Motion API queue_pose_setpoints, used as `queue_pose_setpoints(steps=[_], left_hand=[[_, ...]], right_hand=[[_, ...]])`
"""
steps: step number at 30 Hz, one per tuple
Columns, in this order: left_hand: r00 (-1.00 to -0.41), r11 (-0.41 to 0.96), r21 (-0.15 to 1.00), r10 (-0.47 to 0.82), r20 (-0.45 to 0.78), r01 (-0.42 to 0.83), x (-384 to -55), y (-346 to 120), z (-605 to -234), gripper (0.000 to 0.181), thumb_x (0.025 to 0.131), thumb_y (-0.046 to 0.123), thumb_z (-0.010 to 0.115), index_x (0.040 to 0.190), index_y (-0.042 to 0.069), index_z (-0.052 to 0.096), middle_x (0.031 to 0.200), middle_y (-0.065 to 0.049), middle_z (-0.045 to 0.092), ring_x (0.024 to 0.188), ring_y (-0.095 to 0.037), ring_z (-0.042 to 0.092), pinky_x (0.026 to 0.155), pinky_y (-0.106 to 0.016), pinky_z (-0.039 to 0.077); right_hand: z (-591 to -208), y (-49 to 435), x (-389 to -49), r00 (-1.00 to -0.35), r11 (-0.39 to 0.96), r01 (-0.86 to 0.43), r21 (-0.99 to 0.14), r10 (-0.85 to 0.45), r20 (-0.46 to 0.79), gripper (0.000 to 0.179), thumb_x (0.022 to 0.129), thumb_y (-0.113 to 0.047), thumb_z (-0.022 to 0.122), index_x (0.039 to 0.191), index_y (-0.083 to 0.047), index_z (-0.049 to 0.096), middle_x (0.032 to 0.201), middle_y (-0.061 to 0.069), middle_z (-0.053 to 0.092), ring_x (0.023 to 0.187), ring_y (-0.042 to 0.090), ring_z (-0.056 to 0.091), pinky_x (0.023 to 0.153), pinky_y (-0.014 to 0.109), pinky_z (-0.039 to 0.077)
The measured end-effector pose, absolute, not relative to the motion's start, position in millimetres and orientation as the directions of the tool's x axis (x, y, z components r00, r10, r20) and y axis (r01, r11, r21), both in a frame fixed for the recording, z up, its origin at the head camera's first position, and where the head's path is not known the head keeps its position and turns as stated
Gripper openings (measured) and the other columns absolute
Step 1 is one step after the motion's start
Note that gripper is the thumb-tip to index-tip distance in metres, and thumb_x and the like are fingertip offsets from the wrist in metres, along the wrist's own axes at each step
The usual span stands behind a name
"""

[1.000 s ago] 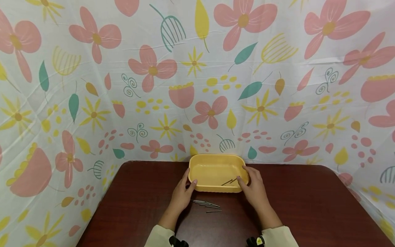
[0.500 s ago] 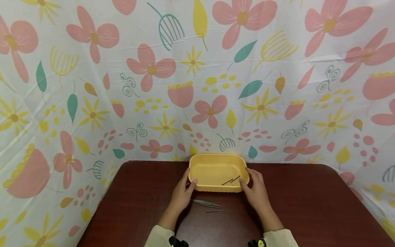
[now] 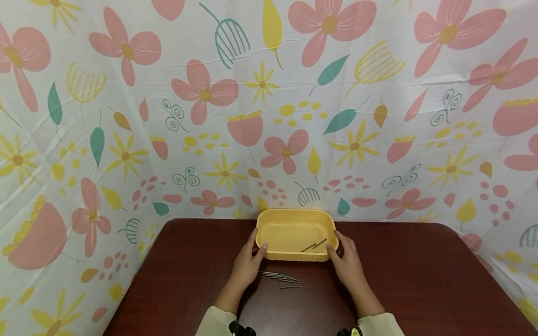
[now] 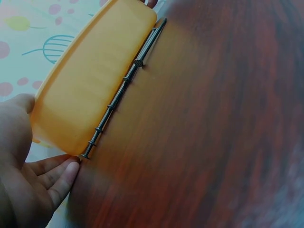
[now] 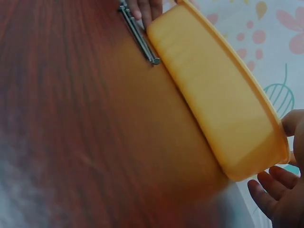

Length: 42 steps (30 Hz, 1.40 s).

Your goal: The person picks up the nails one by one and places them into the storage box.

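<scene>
A yellow plastic tray [image 3: 294, 256] stands at the far side of the table, its long side facing me. My left hand [image 3: 245, 266] holds its left end, thumb at the rim and fingers against the outer wall. At the opposite end my right hand [image 3: 348, 266] grips it likewise, the thumb over the near right corner. A few dark nails [image 3: 314, 246] lie inside by that corner. On the table in front, several more nails [image 3: 280, 277] rest in a loose bunch, with a single nail [image 3: 291, 287] closer to me. Nail heads [image 4: 138, 62] show in the left wrist view.
The dark reddish-brown table [image 3: 189, 270] has rounded far corners. A white cloth [image 3: 210, 140] printed with flowers hangs right behind it and along both sides. Each wrist wears a black strap [image 3: 241, 328] near the pale sleeve.
My right hand has shifted slightly to the right along the tray's end, its thumb moving back toward the corner. The tray, left hand and loose nails look nearly the same.
</scene>
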<state>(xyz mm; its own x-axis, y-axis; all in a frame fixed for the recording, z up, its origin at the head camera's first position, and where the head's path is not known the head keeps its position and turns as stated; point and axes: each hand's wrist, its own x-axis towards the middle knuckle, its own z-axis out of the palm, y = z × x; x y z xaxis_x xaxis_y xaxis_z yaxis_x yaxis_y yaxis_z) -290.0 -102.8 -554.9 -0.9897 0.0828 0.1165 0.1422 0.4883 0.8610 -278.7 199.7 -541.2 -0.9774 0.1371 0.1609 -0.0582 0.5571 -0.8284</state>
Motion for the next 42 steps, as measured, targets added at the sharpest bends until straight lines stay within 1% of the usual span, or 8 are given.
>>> queue_pose_setpoints(steps=[5, 14, 21, 23, 27, 30, 34, 42], left_hand=[[-0.99, 0.49, 0.86, 0.076, 0.119, 0.141, -290, -103, -554, 0.076, 0.099, 0.068, 0.044, 0.162, 0.034, 0.02, 0.161, -0.01, 0.039, 0.133, -0.035, 0.056, 0.103, -0.06, 0.046], [-0.991, 0.485, 0.864, 0.081, 0.108, 0.134, -290, -103, -554, 0.076, 0.099, 0.067, 0.044, 0.163, 0.034, 0.019, 0.16, -0.012, 0.039, 0.134, -0.034, 0.054, 0.105, -0.061, 0.044], [-0.992, 0.457, 0.882, 0.091, 0.086, 0.119, -290, -104, -553, 0.073, 0.1, 0.067, 0.043, 0.161, 0.043, 0.012, 0.165, -0.007, 0.031, 0.136, -0.033, 0.053, 0.105, -0.058, 0.046], [-0.993, 0.447, 0.888, 0.088, 0.081, 0.112, -290, -104, -553, 0.073, 0.1, 0.066, 0.043, 0.161, 0.043, 0.012, 0.165, -0.007, 0.031, 0.136, -0.033, 0.053, 0.105, -0.057, 0.047], [-0.995, 0.413, 0.906, 0.072, 0.068, 0.092, -291, -105, -552, 0.075, 0.099, 0.065, 0.046, 0.162, 0.036, 0.016, 0.157, -0.014, 0.043, 0.135, -0.034, 0.054, 0.104, -0.054, 0.049], [-0.996, 0.389, 0.918, 0.055, 0.068, 0.084, -292, -106, -552, 0.078, 0.099, 0.063, 0.049, 0.163, 0.028, 0.021, 0.148, -0.018, 0.051, 0.132, -0.036, 0.056, 0.102, -0.052, 0.051], [-0.997, 0.376, 0.923, 0.032, 0.076, 0.082, -293, -108, -548, 0.075, 0.101, 0.057, 0.052, 0.162, 0.023, 0.025, 0.145, -0.021, 0.051, 0.13, -0.037, 0.057, 0.099, -0.05, 0.053], [-0.988, 0.361, 0.927, -0.072, 0.139, 0.104, -290, -109, -531, 0.066, 0.1, 0.047, 0.062, 0.155, 0.019, 0.04, 0.139, -0.016, 0.055, 0.127, -0.034, 0.057, 0.098, -0.049, 0.052]], right_hand=[[-545, 199, -279, -0.976, 0.534, -0.07, -0.842, 0.138, 0.168, 0.06, 0.106, -0.035, 0.053, 0.158, -0.011, 0.034, 0.155, 0.021, 0.037, 0.14, 0.033, 0.041, 0.107, 0.052, 0.043], [-546, 199, -278, -0.981, 0.473, -0.075, -0.878, 0.125, 0.151, 0.061, 0.106, -0.034, 0.052, 0.159, -0.011, 0.031, 0.163, 0.017, 0.031, 0.152, 0.033, 0.027, 0.115, 0.054, 0.038], [-544, 199, -278, -0.983, 0.461, -0.052, -0.886, 0.133, 0.127, 0.06, 0.106, -0.035, 0.052, 0.159, -0.015, 0.031, 0.165, 0.014, 0.031, 0.152, 0.03, 0.028, 0.115, 0.051, 0.038], [-543, 199, -277, -0.983, 0.458, -0.048, -0.887, 0.134, 0.122, 0.06, 0.106, -0.036, 0.052, 0.159, -0.016, 0.031, 0.165, 0.013, 0.03, 0.152, 0.03, 0.027, 0.115, 0.051, 0.038], [-543, 200, -277, -0.985, 0.457, -0.038, -0.888, 0.131, 0.11, 0.062, 0.106, -0.039, 0.051, 0.16, -0.016, 0.03, 0.166, 0.013, 0.029, 0.153, 0.031, 0.027, 0.116, 0.052, 0.038], [-543, 200, -277, -0.986, 0.457, -0.035, -0.889, 0.129, 0.105, 0.063, 0.106, -0.04, 0.051, 0.16, -0.016, 0.03, 0.166, 0.013, 0.029, 0.153, 0.032, 0.027, 0.116, 0.051, 0.038], [-543, 200, -277, -0.986, 0.453, -0.035, -0.891, 0.129, 0.104, 0.063, 0.106, -0.039, 0.052, 0.16, -0.016, 0.03, 0.166, 0.014, 0.028, 0.153, 0.033, 0.026, 0.116, 0.052, 0.037], [-543, 201, -278, -0.986, 0.449, -0.034, -0.893, 0.129, 0.102, 0.061, 0.106, -0.034, 0.053, 0.16, -0.016, 0.03, 0.166, 0.014, 0.028, 0.153, 0.033, 0.025, 0.117, 0.053, 0.037]])
